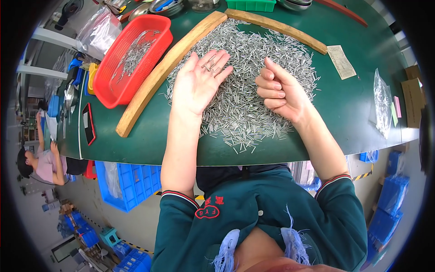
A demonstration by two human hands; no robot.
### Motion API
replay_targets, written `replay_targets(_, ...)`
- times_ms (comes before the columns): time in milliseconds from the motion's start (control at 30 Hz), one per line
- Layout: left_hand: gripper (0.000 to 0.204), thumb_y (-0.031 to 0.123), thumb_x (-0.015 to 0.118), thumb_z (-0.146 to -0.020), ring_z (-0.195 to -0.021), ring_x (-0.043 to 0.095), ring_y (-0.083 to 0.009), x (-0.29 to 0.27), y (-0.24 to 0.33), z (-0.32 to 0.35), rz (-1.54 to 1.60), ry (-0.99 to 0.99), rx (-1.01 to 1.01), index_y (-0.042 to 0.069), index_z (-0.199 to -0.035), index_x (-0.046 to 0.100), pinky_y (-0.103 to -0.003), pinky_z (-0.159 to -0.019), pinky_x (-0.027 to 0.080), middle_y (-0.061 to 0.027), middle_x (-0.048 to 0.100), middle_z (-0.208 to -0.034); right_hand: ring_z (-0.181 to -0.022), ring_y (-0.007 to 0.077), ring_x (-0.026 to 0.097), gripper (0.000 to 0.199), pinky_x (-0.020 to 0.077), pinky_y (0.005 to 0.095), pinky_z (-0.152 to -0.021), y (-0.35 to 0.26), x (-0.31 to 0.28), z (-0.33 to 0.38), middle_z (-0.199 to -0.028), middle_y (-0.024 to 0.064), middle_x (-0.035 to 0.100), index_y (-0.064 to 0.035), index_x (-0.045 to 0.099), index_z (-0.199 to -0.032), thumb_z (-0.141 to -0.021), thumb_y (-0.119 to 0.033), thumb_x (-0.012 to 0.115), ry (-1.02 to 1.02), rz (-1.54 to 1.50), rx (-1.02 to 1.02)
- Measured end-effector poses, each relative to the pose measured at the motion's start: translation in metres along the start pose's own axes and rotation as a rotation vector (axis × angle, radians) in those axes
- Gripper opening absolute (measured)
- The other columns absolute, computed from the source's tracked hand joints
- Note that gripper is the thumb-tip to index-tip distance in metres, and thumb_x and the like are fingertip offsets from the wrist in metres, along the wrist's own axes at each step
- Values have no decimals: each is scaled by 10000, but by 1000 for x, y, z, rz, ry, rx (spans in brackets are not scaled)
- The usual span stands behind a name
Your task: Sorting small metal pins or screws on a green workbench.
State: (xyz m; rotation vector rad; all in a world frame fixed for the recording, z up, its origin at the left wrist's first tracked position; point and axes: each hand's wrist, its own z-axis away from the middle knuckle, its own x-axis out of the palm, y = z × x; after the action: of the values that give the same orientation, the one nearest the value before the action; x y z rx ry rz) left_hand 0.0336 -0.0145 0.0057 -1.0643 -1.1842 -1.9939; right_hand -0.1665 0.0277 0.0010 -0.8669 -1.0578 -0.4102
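A wide heap of short silvery metal pins (244, 102) covers the middle of the green table (340, 109). Over the heap's left side, my left hand (195, 86) is turned palm up, its fingers slightly curled, with a few pins (208, 66) lying across them. My right hand (286, 93) hovers over the right side of the heap, fingers folded in and thumb against the index finger. Whatever it may hold is hidden. The two hands are apart.
Two wooden bars (168, 69) meet in a corner behind the heap. Left of them stands a red basket (110, 93) with more pins; a phone (89, 123) lies nearby. At right are a paper slip (341, 62) and plastic bag (382, 106). Another person (45, 167) works far left.
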Motion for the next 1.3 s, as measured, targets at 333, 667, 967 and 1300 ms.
replay_targets(333, 304, 196, 434, -942, -850, 609, -207, -6, -14, -6, -144, -191, -117, -68, -1087, 475, -271, -699, 527, -119, 596, -923, -463, -16, 247, 281, 166, 134, -365, 0, 5, 2, -593, -91, 309, -34, 560, -922, -917, -310, 511, 170, 208, -192)
replay_targets(667, 564, 425, 298, -957, -963, 581, -226, 9, -23, -1, -11, -383, -233, -60, -1215, 425, -306, -775, 508, -159, 576, -1059, -457, -17, 249, 294, 163, 157, -374, 4, 11, 1, -584, -100, 308, 13, 570, -1068, -898, -226, 546, 313, 353, -327)
replay_targets(967, 870, 631, 295, -866, -1222, 383, -352, 13, -24, 1, 102, -320, -190, -131, -1282, 236, -430, -1029, 336, -304, 336, -1311, -547, -6, 421, 198, 333, 153, -484, 5, 12, 2, -675, -57, 530, -8, 640, -958, -861, -177, 605, 391, 821, -612)
replay_targets(1300, 947, 688, 219, -844, -1267, 320, -310, 21, -50, 7, -147, -282, -88, -128, -1324, 196, -397, -1075, 225, -273, 275, -1375, -649, 114, 602, 213, 484, 246, -613, 15, 1, -4, -790, 72, 644, -37, 662, -924, -774, -188, 675, 452, 1461, -680)
